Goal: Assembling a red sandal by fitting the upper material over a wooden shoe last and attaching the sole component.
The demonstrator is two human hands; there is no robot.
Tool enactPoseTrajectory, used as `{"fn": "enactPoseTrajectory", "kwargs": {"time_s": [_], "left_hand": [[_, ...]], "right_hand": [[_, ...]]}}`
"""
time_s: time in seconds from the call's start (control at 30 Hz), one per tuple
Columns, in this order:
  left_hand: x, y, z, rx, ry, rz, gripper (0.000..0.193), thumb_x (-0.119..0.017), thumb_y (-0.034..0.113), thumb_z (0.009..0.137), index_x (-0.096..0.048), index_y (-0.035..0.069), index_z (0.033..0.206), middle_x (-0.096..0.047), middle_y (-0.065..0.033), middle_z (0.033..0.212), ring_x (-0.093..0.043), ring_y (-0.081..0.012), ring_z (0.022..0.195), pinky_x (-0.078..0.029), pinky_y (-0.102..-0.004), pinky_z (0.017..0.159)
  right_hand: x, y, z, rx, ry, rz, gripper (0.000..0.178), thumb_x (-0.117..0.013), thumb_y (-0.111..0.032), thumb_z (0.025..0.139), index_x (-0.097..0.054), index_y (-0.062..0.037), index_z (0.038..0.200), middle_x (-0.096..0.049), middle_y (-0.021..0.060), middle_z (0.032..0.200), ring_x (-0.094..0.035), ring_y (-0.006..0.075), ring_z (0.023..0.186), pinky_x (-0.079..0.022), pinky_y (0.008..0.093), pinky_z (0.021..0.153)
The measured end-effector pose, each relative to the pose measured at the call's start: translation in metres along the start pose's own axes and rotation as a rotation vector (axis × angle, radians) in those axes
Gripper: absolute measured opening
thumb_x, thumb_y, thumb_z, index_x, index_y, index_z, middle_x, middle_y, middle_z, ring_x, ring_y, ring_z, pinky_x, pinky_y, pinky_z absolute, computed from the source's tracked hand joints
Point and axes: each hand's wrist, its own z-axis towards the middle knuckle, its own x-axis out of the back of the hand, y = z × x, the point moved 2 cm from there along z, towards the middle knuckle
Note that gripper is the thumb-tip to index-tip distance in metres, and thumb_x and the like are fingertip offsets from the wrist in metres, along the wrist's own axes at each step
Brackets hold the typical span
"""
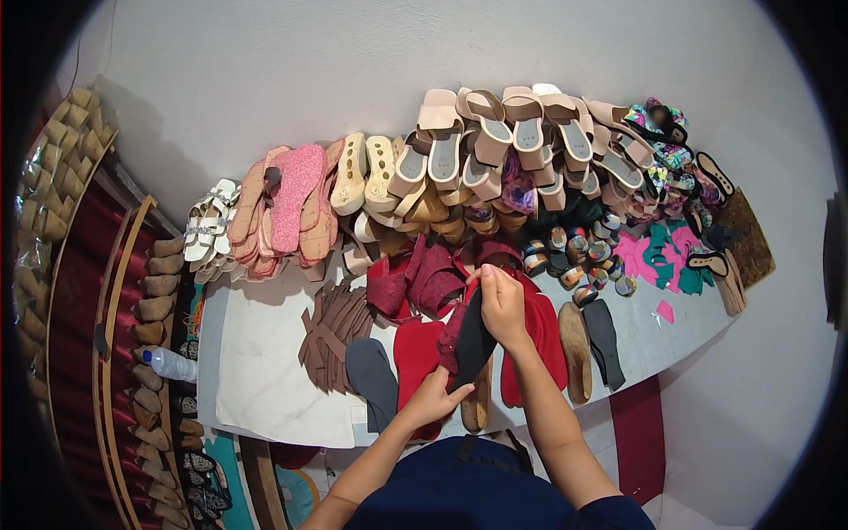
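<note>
Above the table's near edge, my two hands hold a black insole-shaped piece (pixel 474 344) tilted upright. My right hand (pixel 502 305) is closed on its upper end, and my left hand (pixel 431 399) pinches the lower end. Dark red upper material (pixel 451 337) shows along the left side of the piece; whether it is joined to it, I cannot tell. Beneath and beside my hands lie red sole-shaped pieces (pixel 417 358), grey insoles (pixel 369 380) and a wooden shoe last (pixel 477 404). Another last (pixel 574 353) rests right of my right hand, beside a dark insole (pixel 603 343).
Behind my hands sit dark red uppers (pixel 437 287); brown strips (pixel 336 344) lie left of them. Beige heeled sandals (pixel 526 132) and pink soles (pixel 296 199) are piled along the wall. Small patterned rolls (pixel 574 252) and fabric scraps (pixel 662 256) lie right. A rack of lasts (pixel 155 309) stands left.
</note>
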Motion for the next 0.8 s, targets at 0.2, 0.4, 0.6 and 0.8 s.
{"fn": "enactPoseTrajectory", "kwargs": {"time_s": [0.2,0.4,0.6,0.8], "left_hand": [[0.0,0.008,0.0,-0.021,0.023,-0.142,0.054,-0.065,0.014,0.074,-0.035,-0.003,0.116,-0.05,-0.0125,0.109,-0.048,-0.0179,0.101,-0.037,-0.029,0.087],[-0.003,0.009,0.001,-0.021,0.007,-0.209,0.053,-0.064,0.011,0.074,-0.036,-0.003,0.116,-0.05,-0.0108,0.11,-0.048,-0.0169,0.101,-0.036,-0.0287,0.088],[-0.006,0.0,0.002,-0.05,0.01,-0.243,0.052,-0.062,0.006,0.075,-0.033,-0.001,0.118,-0.052,-0.0102,0.106,-0.049,-0.0156,0.1,-0.038,-0.0277,0.087],[-0.005,-0.003,0.005,-0.071,-0.067,-0.355,0.054,-0.058,0.002,0.077,-0.027,0.0,0.121,-0.051,-0.0126,0.106,-0.052,-0.0162,0.095,-0.045,-0.0295,0.08]], "right_hand": [[-0.002,-0.024,0.007,0.328,0.033,-0.167,0.011,-0.053,-0.014,0.078,-0.056,-0.0035,0.079,-0.055,0.0082,0.076,-0.055,0.0257,0.069,-0.044,0.033,0.06],[-0.005,-0.019,0.009,0.226,-0.012,-0.197,0.008,-0.054,-0.007,0.073,-0.052,-0.0001,0.075,-0.054,0.0111,0.075,-0.055,0.0241,0.067,-0.044,0.03,0.06],[-0.006,-0.015,0.01,0.159,0.03,-0.144,0.009,-0.056,-0.008,0.072,-0.053,-0.0002,0.076,-0.054,0.0114,0.067,-0.055,0.0261,0.062,-0.044,0.0299,0.058],[-0.014,-0.008,0.013,0.092,-0.152,-0.435,0.017,-0.048,-0.018,0.076,-0.052,-0.003,0.071,-0.057,0.0127,0.071,-0.057,0.0299,0.064,-0.045,0.0382,0.055]]}}
